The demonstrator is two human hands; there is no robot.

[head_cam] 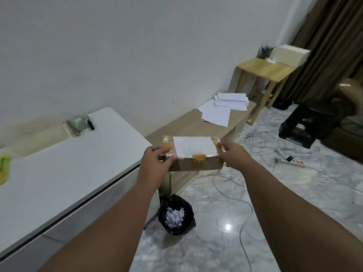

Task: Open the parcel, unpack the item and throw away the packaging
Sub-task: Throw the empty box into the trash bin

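A brown cardboard parcel (196, 163) with a white label and orange tape on top is held in the air in front of me, above the low wooden bench. My left hand (155, 161) grips its left end, thumb on the top edge. My right hand (233, 154) grips its right end, fingers curled at the taped corner. The parcel is taped closed. Below it on the floor stands a bin lined with a black bag (176, 216), holding shredded white paper.
A white table (59, 173) is at my left with a small cluster of items near the wall and a yellow-green object at its left edge. White sheets (224, 108) lie on the wooden bench (184, 126). Cables and a power strip (292, 162) cross the marble floor.
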